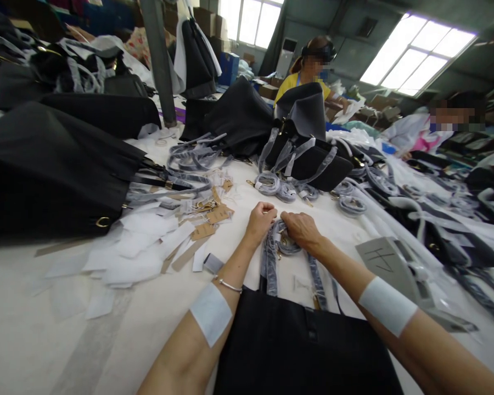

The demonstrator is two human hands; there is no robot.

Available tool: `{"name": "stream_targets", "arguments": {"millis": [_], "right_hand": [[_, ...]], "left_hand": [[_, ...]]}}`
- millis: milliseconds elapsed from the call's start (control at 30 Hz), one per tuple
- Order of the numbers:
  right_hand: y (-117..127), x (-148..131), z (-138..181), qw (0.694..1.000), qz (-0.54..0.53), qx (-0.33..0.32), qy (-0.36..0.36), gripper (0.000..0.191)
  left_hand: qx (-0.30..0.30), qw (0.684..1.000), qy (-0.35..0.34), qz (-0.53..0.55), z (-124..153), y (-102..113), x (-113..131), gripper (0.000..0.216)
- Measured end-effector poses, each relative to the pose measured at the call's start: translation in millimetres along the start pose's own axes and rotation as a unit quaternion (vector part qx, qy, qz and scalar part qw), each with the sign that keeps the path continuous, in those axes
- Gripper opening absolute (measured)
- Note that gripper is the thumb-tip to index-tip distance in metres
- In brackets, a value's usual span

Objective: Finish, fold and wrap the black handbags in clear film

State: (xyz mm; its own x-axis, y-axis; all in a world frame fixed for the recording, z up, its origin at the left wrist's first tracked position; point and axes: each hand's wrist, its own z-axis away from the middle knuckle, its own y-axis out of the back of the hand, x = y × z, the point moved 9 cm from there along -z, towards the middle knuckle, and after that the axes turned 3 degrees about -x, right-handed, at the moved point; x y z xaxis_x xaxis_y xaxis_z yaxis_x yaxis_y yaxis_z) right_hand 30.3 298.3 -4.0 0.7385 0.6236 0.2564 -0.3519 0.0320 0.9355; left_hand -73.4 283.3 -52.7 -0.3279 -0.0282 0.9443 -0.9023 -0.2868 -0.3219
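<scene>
While a broad white worktable (140,340) carries everything, a black bag (308,351) lies flat at its near side, between the wearer's forearms, its handles (272,269) stretched away toward both hands. Curled almost closed, the left hand (261,222) shows no clear hold, and the right hand (302,229) bends over a coiled strap (290,248), its grip impossible to tell. Film-wrapping on handles and coil looks done; whether the coil is fastened is unclear, and brown tags (219,214) lie loose at left, apparently not yet attached.
</scene>
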Motion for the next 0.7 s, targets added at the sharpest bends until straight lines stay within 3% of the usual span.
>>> {"name": "stream_targets", "arguments": {"millis": [133, 167, 267, 300, 467, 600, 700], "right_hand": [[1, 8, -6, 1.0, -0.016, -0.013, -0.005, 0.029], [2, 11, -5, 0.999, -0.036, -0.021, 0.002, 0.038], [8, 20, 5, 0.985, -0.155, -0.048, 0.051, 0.089], [13, 24, 14, 0.979, -0.191, -0.047, 0.062, 0.095], [49, 37, 99, 0.983, -0.179, 0.024, 0.027, 0.058], [77, -13, 189, 0.982, -0.137, 0.107, 0.076, 0.038], [78, -65, 234, 0.969, -0.124, 0.154, 0.149, 0.041]], "left_hand": [[0.004, 1.0, -0.002, 0.0, 2, 1, 4, 0.014], [0.003, 1.0, -0.003, 0.001, 2, 1, 5, 0.015], [0.008, 1.0, -0.012, 0.002, 2, 2, 7, 0.016], [0.013, 1.0, -0.015, 0.001, 2, 4, 7, 0.015], [0.036, 0.999, -0.02, 0.011, 2, 8, 10, 0.013], [0.045, 0.998, -0.031, 0.029, 3, 9, 16, 0.015], [0.05, 0.997, -0.044, 0.033, 7, 10, 27, 0.016]]}}
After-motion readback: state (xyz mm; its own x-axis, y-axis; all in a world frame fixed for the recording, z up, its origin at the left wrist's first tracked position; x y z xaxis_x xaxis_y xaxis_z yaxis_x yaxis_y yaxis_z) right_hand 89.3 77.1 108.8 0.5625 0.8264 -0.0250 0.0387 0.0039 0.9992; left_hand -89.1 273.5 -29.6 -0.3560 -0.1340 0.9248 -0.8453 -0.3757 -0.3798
